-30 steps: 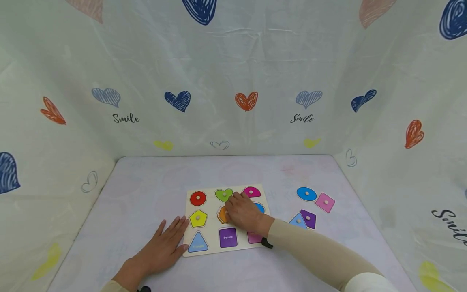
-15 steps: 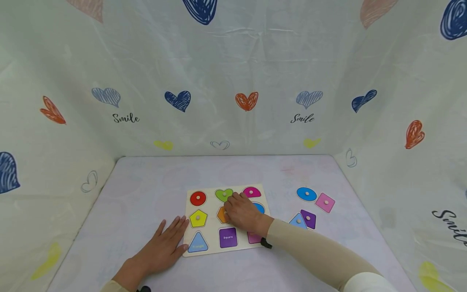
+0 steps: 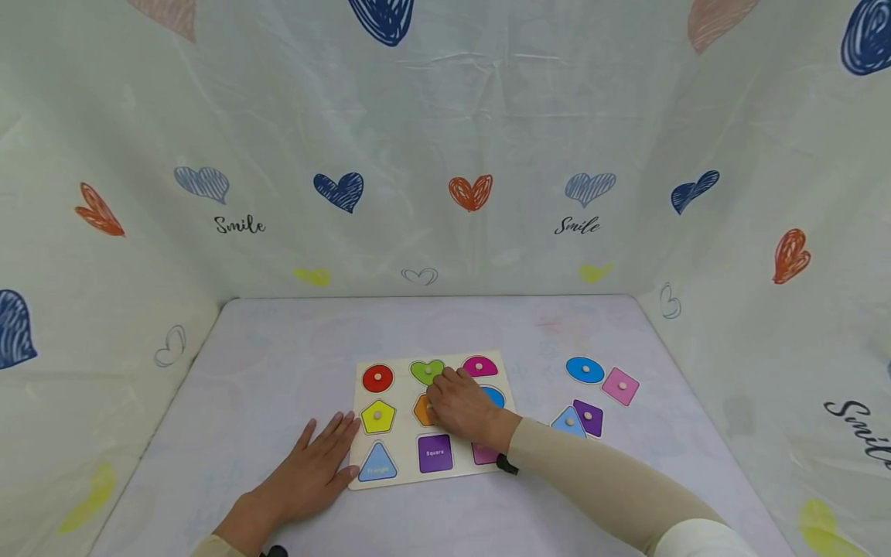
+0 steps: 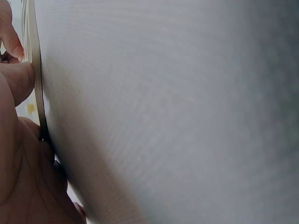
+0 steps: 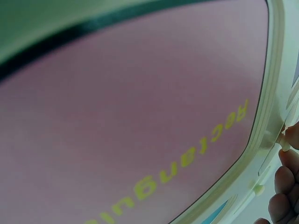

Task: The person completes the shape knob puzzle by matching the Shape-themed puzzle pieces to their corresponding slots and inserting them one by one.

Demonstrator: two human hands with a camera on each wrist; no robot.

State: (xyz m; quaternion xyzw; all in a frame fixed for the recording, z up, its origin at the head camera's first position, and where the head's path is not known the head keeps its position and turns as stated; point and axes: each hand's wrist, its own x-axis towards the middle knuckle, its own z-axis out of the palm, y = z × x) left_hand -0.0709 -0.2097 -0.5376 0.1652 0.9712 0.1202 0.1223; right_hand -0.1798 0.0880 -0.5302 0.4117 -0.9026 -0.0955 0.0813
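Observation:
A cream wooden shape-puzzle board (image 3: 407,456) lies on the table. My right hand (image 3: 469,406) is over its middle; in the right wrist view its fingertips (image 5: 290,158) pinch the knob (image 5: 283,141) of a piece, which in the head view is an orange, angular piece (image 3: 421,410), partly covered by the fingers. My left hand (image 3: 313,468) lies flat with straight fingers, thumb and fingertips touching the board's left edge. Knobbed pieces sit in the board: a red circle (image 3: 378,378), green heart (image 3: 423,373), magenta half-circle (image 3: 480,366) and yellow pentagon (image 3: 377,424).
Bare recesses show a blue triangle (image 3: 378,464), a purple square (image 3: 435,462) and a pink rectangle (image 3: 483,455). Right of the board lie a loose blue oval (image 3: 583,371), a pink piece (image 3: 621,393), a purple piece (image 3: 592,425) and a light-blue triangle (image 3: 567,425).
My right hand has shifted very slightly left over the orange piece, then stayed still. The left hand, board and loose pieces have not visibly moved.

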